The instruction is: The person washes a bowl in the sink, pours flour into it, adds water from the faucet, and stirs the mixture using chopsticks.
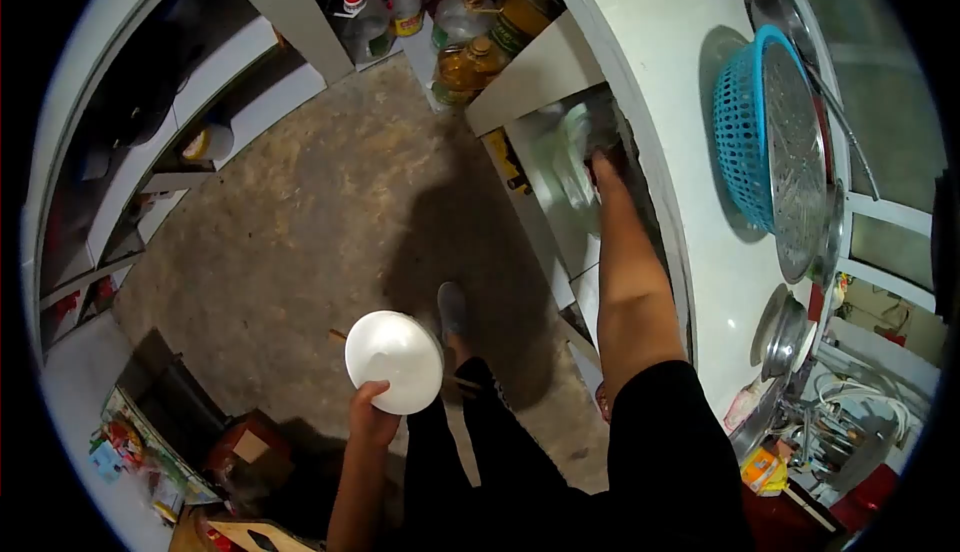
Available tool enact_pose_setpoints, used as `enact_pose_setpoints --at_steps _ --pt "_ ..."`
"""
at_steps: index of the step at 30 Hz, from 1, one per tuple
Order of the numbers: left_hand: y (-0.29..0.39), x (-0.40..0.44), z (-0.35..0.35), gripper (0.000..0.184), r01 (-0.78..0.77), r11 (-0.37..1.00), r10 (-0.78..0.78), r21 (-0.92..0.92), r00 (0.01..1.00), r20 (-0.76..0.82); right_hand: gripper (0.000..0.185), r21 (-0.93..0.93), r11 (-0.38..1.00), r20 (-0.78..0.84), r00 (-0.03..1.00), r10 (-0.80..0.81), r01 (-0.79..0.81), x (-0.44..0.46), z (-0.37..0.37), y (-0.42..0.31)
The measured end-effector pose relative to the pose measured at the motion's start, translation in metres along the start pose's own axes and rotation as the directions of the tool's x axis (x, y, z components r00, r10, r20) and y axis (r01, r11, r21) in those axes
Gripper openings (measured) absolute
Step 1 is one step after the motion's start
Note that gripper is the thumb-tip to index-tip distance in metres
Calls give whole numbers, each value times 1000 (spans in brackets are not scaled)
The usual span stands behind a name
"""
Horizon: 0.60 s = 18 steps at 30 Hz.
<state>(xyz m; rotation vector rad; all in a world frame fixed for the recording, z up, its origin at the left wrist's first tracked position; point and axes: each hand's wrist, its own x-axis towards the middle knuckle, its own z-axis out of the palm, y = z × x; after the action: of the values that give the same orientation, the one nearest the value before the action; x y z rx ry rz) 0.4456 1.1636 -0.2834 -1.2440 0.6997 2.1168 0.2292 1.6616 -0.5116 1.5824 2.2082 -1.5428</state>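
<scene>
My left hand (pixel 374 416) is closed on the rim of a white bowl (pixel 398 357), its thumb over the edge. Thin brown sticks, which look like chopsticks (pixel 460 383), poke out from beneath the bowl on both sides. My right arm stretches into a compartment under the counter. There my right hand (pixel 600 164) is beside a pale green plastic bag (pixel 574 157). Shadow hides its fingers, so I cannot see whether they touch or hold anything.
On the white counter (pixel 665 82) at the right stand a blue basket (pixel 740 132) and a metal pot (pixel 785 337). Several bottles (pixel 465 67) stand in an opening at the top. Shelves (pixel 270 102) line the left, and a dark box-like thing (pixel 170 392) is at lower left.
</scene>
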Motion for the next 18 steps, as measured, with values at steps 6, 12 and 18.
enact_pose_setpoints --at_steps 6,12,18 --pt "7 -6 14 62 -37 999 35 32 995 90 36 192 954 162 966 200 -230 6 -42 87" --pt "10 -11 14 62 -33 999 30 41 995 92 37 428 877 146 975 169 -216 -3 -70 115" --pt "4 -16 2 60 9 1000 -11 30 997 80 25 497 726 480 848 226 -475 -68 -101 36"
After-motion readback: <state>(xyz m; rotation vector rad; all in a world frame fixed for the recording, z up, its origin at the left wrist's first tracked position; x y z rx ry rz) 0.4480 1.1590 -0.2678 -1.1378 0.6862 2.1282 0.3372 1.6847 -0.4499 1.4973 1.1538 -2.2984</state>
